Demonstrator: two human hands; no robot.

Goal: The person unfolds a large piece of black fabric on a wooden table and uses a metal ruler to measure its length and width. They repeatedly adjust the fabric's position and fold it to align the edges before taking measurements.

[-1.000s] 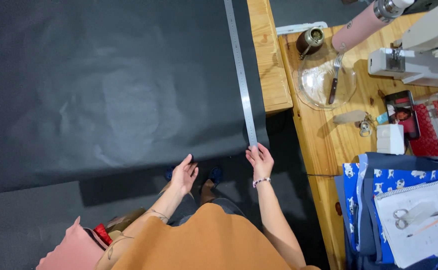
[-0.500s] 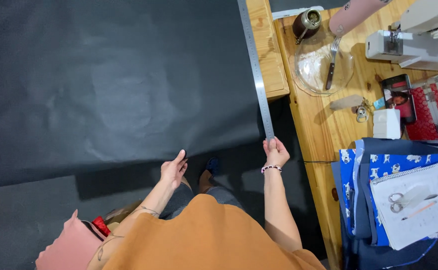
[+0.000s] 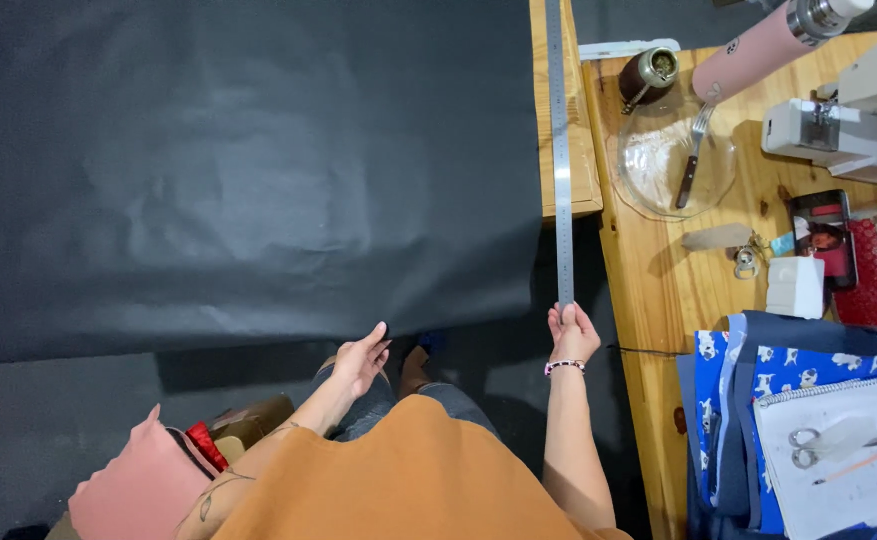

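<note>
Overhead view: a large sheet of black fabric (image 3: 249, 170) covers the work surface, its near edge met by the fingertips of the left hand (image 3: 363, 358). The right hand (image 3: 573, 333) grips the near end of a long metal ruler (image 3: 560, 150) lying just beside the fabric's right edge, over a wooden board (image 3: 585, 180). To the right, a wooden table (image 3: 659, 300) bears a glass plate (image 3: 649, 165) with a fork (image 3: 694, 155), and a pair of scissors (image 3: 834, 445) on a notebook.

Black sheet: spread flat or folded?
Spread flat: the black sheet lies open across the table, its near edge overhanging by the left hand; no fold shows.
</note>
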